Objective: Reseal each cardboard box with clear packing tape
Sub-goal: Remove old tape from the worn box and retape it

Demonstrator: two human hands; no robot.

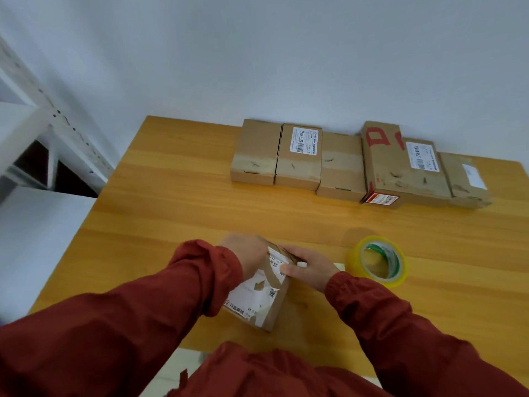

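A small cardboard box [264, 299] with a torn white label lies on the wooden table [171, 202] in front of me. My left hand [249, 253] grips its far left end, fingers wrapped over the top. My right hand [307, 269] holds the far right edge, thumb on the box's top face. A roll of clear yellowish packing tape [376, 260] lies flat just right of my right hand, apart from it.
Several sealed cardboard boxes [357, 164] stand in a row along the table's far edge by the wall. A white metal shelf frame [48, 130] rises at the left. Bare tabletop lies between the row and my hands.
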